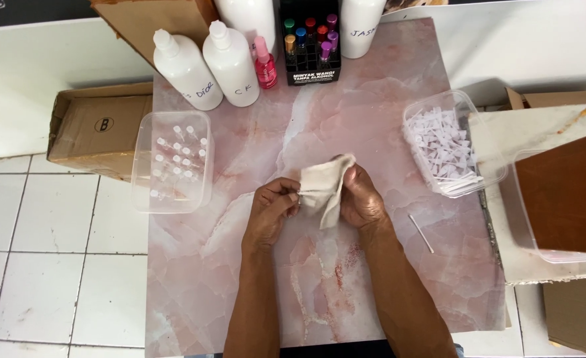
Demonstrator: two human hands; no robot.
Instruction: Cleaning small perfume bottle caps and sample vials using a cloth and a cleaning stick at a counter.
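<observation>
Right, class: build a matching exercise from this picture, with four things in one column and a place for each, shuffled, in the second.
Things:
1. beige cloth
2. clear tub of small vials
3. clear tub of white plastic tips
4. thin white stick

Places:
A. right edge of the pink marble board
B. lying loose, right of the right forearm
C. held between both hands
D. left edge of the board

Pairs: 1-C, 2-D, 3-A, 4-B

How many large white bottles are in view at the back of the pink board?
4. Two white squeeze bottles with nozzle tops stand back left, one beside the other. Two more are cut off by the top edge: one left of the black rack, one right of it.
</observation>
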